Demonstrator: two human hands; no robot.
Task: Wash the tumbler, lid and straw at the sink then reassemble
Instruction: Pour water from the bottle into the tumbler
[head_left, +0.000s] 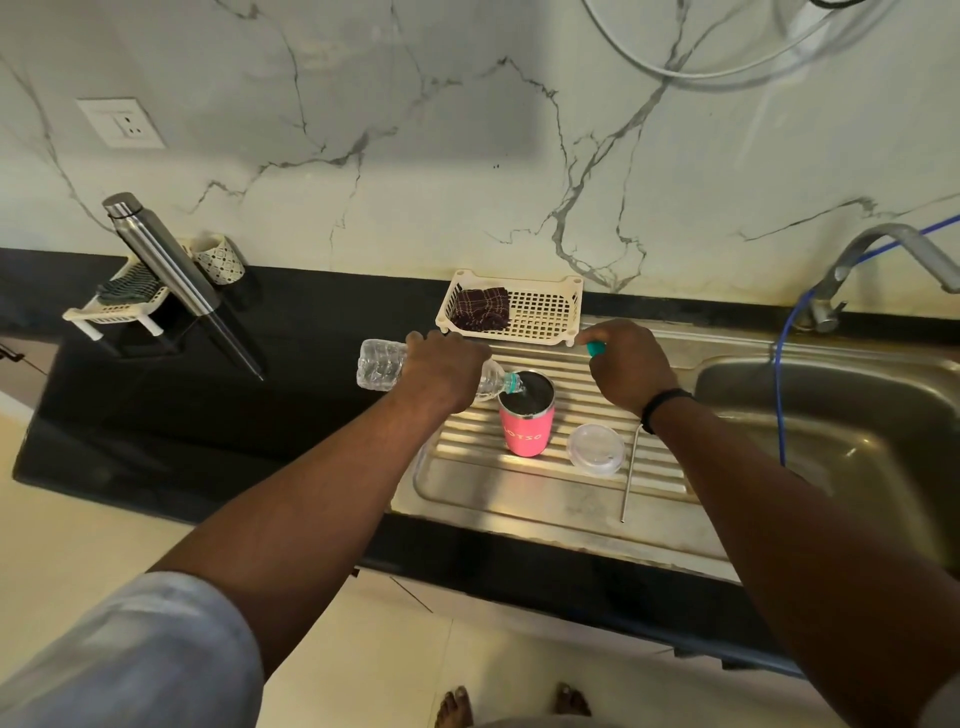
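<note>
The left hand (447, 366) grips a clear plastic water bottle (382, 365) tipped to pour into the upright pink steel tumbler (527, 423) on the ribbed drainboard (519, 499), the right hand (631, 366) pinching its teal cap (595, 348) clear; the clear round lid (595, 449) and thin metal straw (629, 473) lie just beside, the sink basin (883, 405) open rightward.

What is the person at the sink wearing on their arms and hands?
Both hands are bare, with no gloves or rings visible. The right hand has a thin black band around its wrist. The left hand has nothing at the wrist; further up that arm, a light grey-blue fabric sleeve is pushed up to about the elbow.
</note>
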